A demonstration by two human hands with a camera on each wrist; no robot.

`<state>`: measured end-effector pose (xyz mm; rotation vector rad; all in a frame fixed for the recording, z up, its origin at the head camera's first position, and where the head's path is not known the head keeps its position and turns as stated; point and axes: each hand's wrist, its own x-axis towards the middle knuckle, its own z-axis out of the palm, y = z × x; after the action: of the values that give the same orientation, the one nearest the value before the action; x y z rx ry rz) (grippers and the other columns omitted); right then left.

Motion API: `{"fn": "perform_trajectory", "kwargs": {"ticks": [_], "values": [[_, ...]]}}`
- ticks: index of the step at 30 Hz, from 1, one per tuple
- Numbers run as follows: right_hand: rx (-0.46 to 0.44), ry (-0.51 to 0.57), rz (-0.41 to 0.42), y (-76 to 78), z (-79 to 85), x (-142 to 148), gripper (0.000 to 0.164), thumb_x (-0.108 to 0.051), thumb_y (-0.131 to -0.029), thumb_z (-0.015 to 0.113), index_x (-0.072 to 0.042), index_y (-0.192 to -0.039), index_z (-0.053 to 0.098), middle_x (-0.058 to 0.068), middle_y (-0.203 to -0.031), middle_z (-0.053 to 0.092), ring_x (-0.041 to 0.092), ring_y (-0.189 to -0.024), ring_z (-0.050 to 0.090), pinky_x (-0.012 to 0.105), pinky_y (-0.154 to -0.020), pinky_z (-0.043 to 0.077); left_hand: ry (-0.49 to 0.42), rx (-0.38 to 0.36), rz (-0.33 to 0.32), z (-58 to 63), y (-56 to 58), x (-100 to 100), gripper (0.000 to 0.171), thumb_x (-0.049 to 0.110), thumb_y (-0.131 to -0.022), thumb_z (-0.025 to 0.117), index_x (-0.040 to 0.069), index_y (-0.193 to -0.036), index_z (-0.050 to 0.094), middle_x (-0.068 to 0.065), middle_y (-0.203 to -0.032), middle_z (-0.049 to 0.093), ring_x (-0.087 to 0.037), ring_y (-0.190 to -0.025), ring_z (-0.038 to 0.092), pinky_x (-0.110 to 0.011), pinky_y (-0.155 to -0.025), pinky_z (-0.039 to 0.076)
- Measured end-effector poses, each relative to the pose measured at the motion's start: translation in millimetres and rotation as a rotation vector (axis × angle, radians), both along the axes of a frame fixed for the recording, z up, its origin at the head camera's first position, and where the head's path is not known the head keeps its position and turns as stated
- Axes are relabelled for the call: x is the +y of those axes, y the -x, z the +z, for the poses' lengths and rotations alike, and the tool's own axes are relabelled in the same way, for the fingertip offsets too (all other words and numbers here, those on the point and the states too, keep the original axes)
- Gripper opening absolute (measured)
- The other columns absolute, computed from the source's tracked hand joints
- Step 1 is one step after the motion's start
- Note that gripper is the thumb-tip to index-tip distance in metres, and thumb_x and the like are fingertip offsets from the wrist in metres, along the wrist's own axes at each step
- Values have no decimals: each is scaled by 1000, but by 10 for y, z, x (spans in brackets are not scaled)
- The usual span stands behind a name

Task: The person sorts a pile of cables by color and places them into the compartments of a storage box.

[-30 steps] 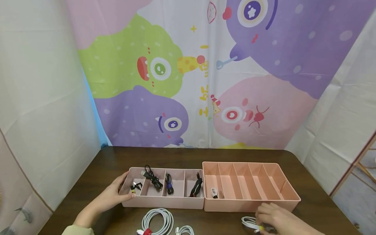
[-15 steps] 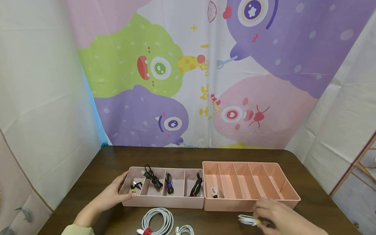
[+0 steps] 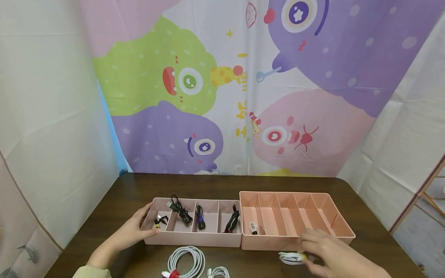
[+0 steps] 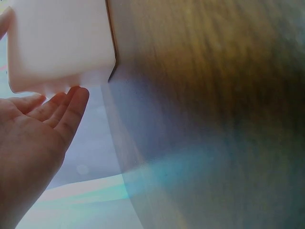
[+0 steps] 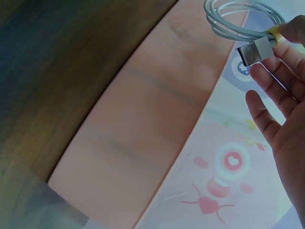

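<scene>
My left hand (image 3: 130, 231) grips the left end of a pale pink divided box (image 3: 194, 239), thumb over the near rim and fingers round the far corner. In the left wrist view its fingers (image 4: 71, 112) lie against the box's wall. My right hand (image 3: 325, 251) pinches a coiled white USB cable (image 3: 290, 258) by its yellow tie, in front of a peach divided box (image 3: 278, 243). The right wrist view shows its metal USB plug (image 5: 255, 51) and the other fingers spread below. A small white cable (image 3: 253, 227) lies in the peach box's left compartment.
Several black cables (image 3: 180, 212) sit in the pale box's compartments. At the table's near side lie a large white coil (image 3: 201, 260) with a red tie and a smaller white coil (image 3: 222, 270). A cartoon curtain (image 3: 236, 92) hangs behind the dark table (image 3: 208, 185).
My right hand has risen slightly, and the white cable has shifted left and up with it. The cable now points more level. My left hand and both boxes have stayed put.
</scene>
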<state>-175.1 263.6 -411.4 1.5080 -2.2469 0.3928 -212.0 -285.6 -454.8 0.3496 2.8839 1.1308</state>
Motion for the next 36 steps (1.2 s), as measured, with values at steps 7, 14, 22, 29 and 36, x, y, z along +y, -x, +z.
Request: {"fn": "perform_trajectory", "kwargs": {"ticks": [7,14,22,29,36], "values": [[19,-18,-33,-21,118,-46,25,-17,-77,72,-32,-90,57,-22,-86,41,-5,-82,37,11,-73,31,-2,7,-1,-18,3,-8,94,34,-80,73,-2,-148,18,-35,-145,23,-54,-127,34,-63,-94,37],[63,5,33,33,231,-104,22,-14,-76,70,-27,-89,59,-19,-88,44,-6,-83,38,11,-74,32,-8,12,-2,-26,7,-11,94,33,-80,73,-2,-148,18,-34,-146,23,-53,-128,33,-64,-94,36],[132,39,76,123,327,-164,19,-14,-74,65,-22,-91,62,-16,-92,50,-1,-85,44,19,-85,34,-8,-5,5,-32,10,-9,95,35,-80,72,-2,-148,17,-34,-147,21,-54,-129,30,-64,-95,35],[138,48,53,150,401,-198,18,-17,-75,67,-21,-92,62,-15,-94,52,2,-89,48,20,-94,33,-9,1,3,-23,6,-4,95,35,-80,72,-3,-148,17,-35,-146,21,-54,-128,31,-65,-94,35],[153,56,29,184,451,-239,25,-16,-69,73,-24,-90,62,-17,-91,51,-1,-83,45,14,-70,29,-6,0,1,-18,5,-2,95,35,-80,72,-2,-148,16,-34,-146,21,-54,-128,31,-65,-94,36]]}}
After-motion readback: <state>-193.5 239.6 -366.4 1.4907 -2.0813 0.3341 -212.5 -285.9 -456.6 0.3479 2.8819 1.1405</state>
